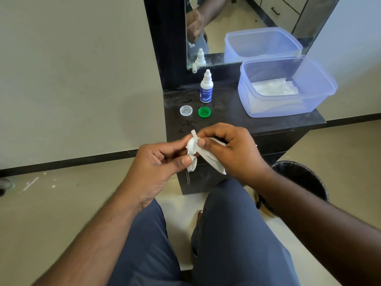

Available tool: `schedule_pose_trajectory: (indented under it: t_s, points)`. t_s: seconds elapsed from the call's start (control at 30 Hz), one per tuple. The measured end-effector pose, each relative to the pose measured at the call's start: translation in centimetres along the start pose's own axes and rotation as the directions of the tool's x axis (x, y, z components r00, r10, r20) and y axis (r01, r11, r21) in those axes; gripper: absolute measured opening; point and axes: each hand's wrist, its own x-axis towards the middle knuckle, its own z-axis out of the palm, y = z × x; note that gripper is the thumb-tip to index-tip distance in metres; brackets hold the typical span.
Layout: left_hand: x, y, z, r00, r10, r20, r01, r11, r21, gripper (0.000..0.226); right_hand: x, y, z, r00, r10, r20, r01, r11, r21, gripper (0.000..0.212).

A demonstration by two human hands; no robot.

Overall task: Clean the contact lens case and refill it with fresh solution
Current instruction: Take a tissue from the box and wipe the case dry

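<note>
My left hand (158, 159) pinches the white contact lens case (192, 153) between thumb and fingers, in front of the dark cabinet. My right hand (231, 149) holds a white tissue (210, 159) and presses it into the upper well of the case with a fingertip. On the cabinet top stand the white solution bottle with a blue label (206, 87), a clear cap (186, 110) and a green cap (204, 112), both lying open side up.
A blue translucent plastic tub (321, 100) with white tissues inside sits on the right of the dark cabinet top (226, 116). A mirror (237, 27) leans behind it. A black bin (301, 178) stands on the floor at right. My knees are below.
</note>
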Motion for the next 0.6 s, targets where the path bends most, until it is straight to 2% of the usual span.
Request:
schedule_pose_trajectory:
  t_s: [0.07, 0.2, 0.27, 0.37, 0.5, 0.6]
  points:
    - [-0.05, -0.09, -0.01, 1.0, 0.005, -0.008, -0.005, 1.0, 0.001, 0.05, -0.12, 0.02, 0.03, 0.993, 0.117, 0.033, -0.12, 0.988, 0.094, 0.01]
    - [0.01, -0.15, 0.16, 1.0, 0.026, 0.002, -0.026, 0.999, 0.029, 0.049, 0.01, -0.33, 0.1, 0.987, 0.163, -0.008, -0.154, 0.948, 0.277, 0.009]
    - [0.05, -0.25, 0.11, 1.0, 0.025, -0.017, -0.026, 1.0, -0.014, 0.047, -0.04, -0.18, 0.31, 0.974, 0.223, 0.034, -0.221, 0.915, 0.337, 0.008]
    - [-0.01, -0.43, -0.02, 0.999, 0.01, -0.042, -0.013, 0.997, -0.071, 0.046, -0.33, -0.09, 0.51, 0.952, 0.29, 0.1, -0.307, 0.877, 0.371, 0.008]
    - [-0.01, -0.61, -0.03, 1.0, -0.009, -0.019, 0.008, 0.996, -0.084, 0.049, 0.06, -0.12, 0.42, 0.955, 0.285, 0.077, -0.291, 0.863, 0.413, 0.008]
    - [-0.01, -0.52, 0.01, 0.997, -0.07, -0.033, 0.062, 0.979, -0.196, 0.046, 0.19, -0.03, 0.26, 0.948, 0.289, 0.133, -0.318, 0.882, 0.348, 0.007]
